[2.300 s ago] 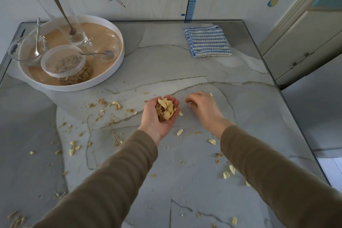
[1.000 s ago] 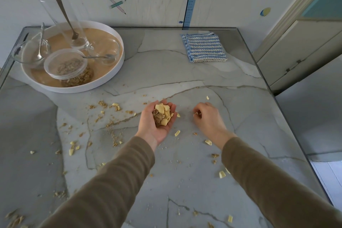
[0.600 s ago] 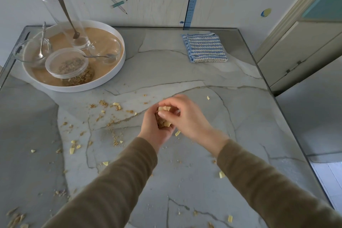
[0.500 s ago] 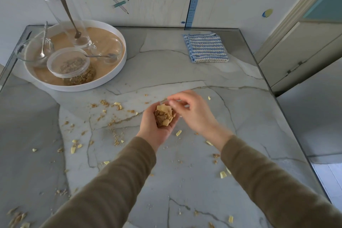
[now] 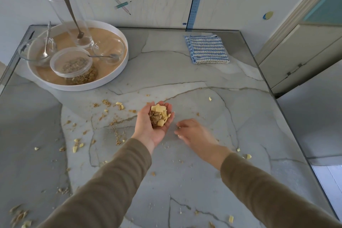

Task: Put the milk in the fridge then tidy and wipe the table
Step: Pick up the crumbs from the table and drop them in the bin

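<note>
My left hand (image 5: 150, 127) is cupped palm up over the middle of the grey marble table (image 5: 185, 181), holding a heap of cereal flakes and crumbs (image 5: 158, 115). Just right of it, my right hand (image 5: 192, 132) is blurred and low over the table, fingertips pinched toward a small flake; whether it grips the flake I cannot tell. Spilled flakes and crumbs (image 5: 111, 116) lie scattered left of my hands, and more flakes (image 5: 247, 156) lie to the right. A blue-and-white knitted cloth (image 5: 206, 49) lies folded at the far right. No milk is in view.
A round white tray (image 5: 114, 77) at the far left holds a tall glass with a spoon (image 5: 74, 18), a lidded cereal jar (image 5: 75, 67) and glass bowls with spoons (image 5: 38, 51). The wall stands behind the table. A cabinet door (image 5: 296, 52) is at the right.
My right hand dropped a flake into my left palm, then moved down and right, back to the table surface. My left hand kept its heap and stayed in place.
</note>
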A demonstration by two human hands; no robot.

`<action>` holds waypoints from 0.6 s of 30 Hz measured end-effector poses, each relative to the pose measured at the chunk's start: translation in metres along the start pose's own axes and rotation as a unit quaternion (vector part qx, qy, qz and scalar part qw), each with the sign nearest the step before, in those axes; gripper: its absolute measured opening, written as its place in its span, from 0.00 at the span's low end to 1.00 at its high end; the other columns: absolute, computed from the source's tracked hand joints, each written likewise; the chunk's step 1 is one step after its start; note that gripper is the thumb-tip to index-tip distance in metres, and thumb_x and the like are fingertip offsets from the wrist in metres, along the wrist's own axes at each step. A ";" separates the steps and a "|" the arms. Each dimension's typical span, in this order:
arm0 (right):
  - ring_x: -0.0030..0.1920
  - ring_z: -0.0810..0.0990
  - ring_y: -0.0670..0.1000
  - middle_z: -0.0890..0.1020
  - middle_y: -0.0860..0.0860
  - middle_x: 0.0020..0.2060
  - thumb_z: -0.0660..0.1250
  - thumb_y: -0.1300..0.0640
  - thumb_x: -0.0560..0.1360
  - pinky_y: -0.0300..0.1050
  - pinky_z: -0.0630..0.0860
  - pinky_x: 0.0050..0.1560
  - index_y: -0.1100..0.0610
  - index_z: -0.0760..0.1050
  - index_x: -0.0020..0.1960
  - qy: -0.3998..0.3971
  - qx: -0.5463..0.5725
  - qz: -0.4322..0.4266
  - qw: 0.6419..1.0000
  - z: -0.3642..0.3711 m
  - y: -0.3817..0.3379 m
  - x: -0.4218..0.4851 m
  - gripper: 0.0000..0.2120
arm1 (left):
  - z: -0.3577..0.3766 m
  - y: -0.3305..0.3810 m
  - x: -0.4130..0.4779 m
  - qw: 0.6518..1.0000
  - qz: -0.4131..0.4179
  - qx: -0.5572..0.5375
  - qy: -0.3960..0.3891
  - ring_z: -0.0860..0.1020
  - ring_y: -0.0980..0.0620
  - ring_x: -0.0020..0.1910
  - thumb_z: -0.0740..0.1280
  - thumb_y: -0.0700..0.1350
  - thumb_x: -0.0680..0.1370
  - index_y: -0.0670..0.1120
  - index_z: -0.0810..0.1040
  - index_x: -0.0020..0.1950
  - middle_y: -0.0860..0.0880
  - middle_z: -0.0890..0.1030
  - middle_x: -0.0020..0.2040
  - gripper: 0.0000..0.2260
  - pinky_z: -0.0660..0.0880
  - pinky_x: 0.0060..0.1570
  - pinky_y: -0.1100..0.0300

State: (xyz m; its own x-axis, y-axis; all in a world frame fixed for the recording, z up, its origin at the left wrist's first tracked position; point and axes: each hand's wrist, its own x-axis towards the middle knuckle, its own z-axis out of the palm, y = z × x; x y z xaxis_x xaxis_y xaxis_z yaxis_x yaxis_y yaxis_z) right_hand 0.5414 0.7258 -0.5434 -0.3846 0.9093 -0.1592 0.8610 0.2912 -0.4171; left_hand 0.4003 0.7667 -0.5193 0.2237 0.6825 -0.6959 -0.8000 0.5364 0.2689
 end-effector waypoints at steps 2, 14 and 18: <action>0.55 0.76 0.61 0.80 0.60 0.52 0.64 0.66 0.73 0.53 0.76 0.53 0.62 0.80 0.53 0.004 0.002 0.013 1.000 0.003 0.001 -0.002 0.10 | 0.001 -0.001 -0.001 1.000 -0.001 -0.003 0.002 0.80 0.50 0.34 0.58 0.45 0.78 0.42 0.75 0.39 0.46 0.80 0.31 0.12 0.80 0.38 0.57; 0.42 0.76 0.52 0.79 0.58 0.42 0.66 0.65 0.73 0.44 0.74 0.46 0.64 0.79 0.46 0.192 0.183 0.075 0.961 -0.020 -0.014 -0.001 0.04 | -0.003 -0.002 -0.004 1.000 0.004 0.009 0.010 0.79 0.50 0.38 0.58 0.45 0.78 0.42 0.75 0.39 0.46 0.80 0.32 0.11 0.77 0.45 0.56; 0.45 0.76 0.47 0.80 0.57 0.44 0.66 0.64 0.72 0.31 0.70 0.48 0.64 0.79 0.47 0.215 0.229 0.020 0.949 -0.028 -0.042 0.004 0.06 | -0.002 -0.009 -0.004 1.000 -0.010 0.015 0.014 0.79 0.51 0.32 0.58 0.44 0.78 0.42 0.75 0.39 0.47 0.79 0.32 0.12 0.78 0.33 0.61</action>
State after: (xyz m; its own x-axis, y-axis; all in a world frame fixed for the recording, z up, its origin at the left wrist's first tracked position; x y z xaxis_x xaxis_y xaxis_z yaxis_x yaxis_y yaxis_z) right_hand 0.5132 0.7257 -0.5016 -0.0983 0.9829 0.1555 0.5990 0.1832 -0.7795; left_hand 0.4058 0.7579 -0.5201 0.2235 0.6573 -0.7197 -0.7778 0.5652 0.2747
